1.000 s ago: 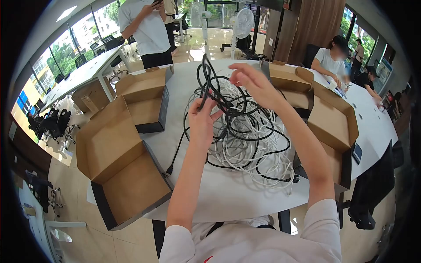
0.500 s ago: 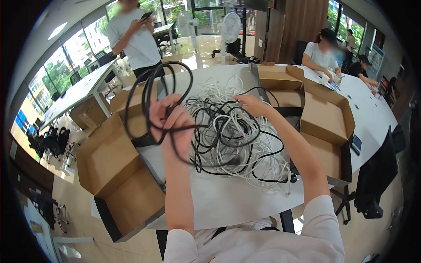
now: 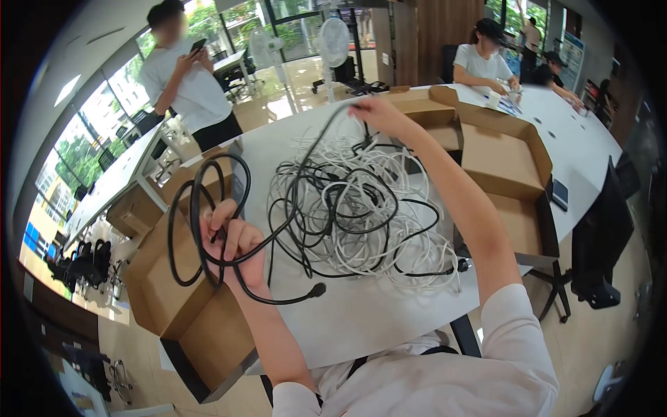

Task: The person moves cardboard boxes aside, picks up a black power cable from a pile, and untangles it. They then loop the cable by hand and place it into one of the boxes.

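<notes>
My left hand (image 3: 236,243) is closed around loops of a black cable (image 3: 196,222), held up over the left side of the table. One end of this cable hangs below the hand, with a black plug (image 3: 317,290) on it. Beyond the pile, my right hand (image 3: 379,117) pinches a raised stretch of black cable (image 3: 326,132). That stretch slopes down to the left over the pile. The tangled pile of white and black cables (image 3: 361,215) spreads over the middle of the white table (image 3: 313,330).
An open cardboard box (image 3: 212,344) sits at the left edge, another open box (image 3: 511,215) at the right, and one more (image 3: 424,111) behind it. A dark notebook (image 3: 559,194) lies far right, near a black chair (image 3: 597,243). One person (image 3: 184,87) stands back left; others sit back right.
My right hand has risen and moved away from the pile, lifting a stretch of black cable. My left hand has moved lower left with its loops. The view has shifted slightly.
</notes>
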Demonstrator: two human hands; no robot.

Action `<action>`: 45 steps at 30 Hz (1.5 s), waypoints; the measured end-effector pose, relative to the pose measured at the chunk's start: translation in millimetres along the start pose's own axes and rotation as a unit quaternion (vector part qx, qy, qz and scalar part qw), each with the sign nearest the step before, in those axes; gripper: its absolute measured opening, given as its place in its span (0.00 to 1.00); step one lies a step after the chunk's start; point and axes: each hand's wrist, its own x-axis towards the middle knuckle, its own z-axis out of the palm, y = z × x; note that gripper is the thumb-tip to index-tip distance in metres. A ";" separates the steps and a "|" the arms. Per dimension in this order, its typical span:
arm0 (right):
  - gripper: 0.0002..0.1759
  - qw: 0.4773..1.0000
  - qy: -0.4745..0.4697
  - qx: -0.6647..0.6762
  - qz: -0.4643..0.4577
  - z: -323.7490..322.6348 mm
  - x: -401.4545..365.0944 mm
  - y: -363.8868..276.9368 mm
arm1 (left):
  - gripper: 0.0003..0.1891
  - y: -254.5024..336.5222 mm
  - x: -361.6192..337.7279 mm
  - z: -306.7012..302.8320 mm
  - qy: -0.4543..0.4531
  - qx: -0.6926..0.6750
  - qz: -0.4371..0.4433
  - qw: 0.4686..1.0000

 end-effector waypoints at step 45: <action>0.12 0.949 0.117 0.250 0.150 66.8 -210.7 -146.5 | 0.28 -109.4 -63.6 -69.8 -0.012 0.828 -0.048 0.559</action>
